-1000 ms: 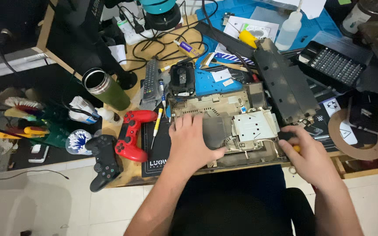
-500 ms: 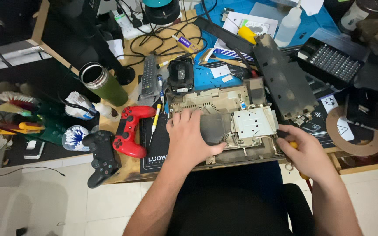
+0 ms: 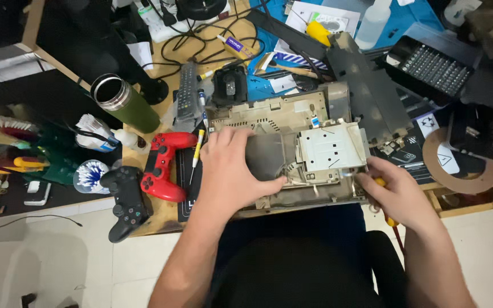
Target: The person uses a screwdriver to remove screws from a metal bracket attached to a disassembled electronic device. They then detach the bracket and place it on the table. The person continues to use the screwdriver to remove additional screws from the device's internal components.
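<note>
An opened console chassis [image 3: 269, 114] of bare metal lies at the desk's front edge, with a square silver drive cage [image 3: 329, 148] on its right half. My left hand [image 3: 229, 171] rests flat on the chassis's left part, thumb reaching toward a dark grey plate [image 3: 265, 153]. At the chassis's front right corner my right hand [image 3: 397, 197] is closed round a screwdriver with a yellow and red handle [image 3: 384, 199]. The tip of that tool is hidden by my fingers.
A red gamepad [image 3: 164, 165] and a black gamepad [image 3: 124, 199] lie left of the chassis. A green metal tumbler [image 3: 124, 102], a remote [image 3: 187, 91], cables and a dark cover panel [image 3: 372, 91] lie behind. A screwdriver bit case [image 3: 432, 65] sits far right.
My right hand has slid left along the front edge to the chassis's right corner. My left hand stays on the chassis.
</note>
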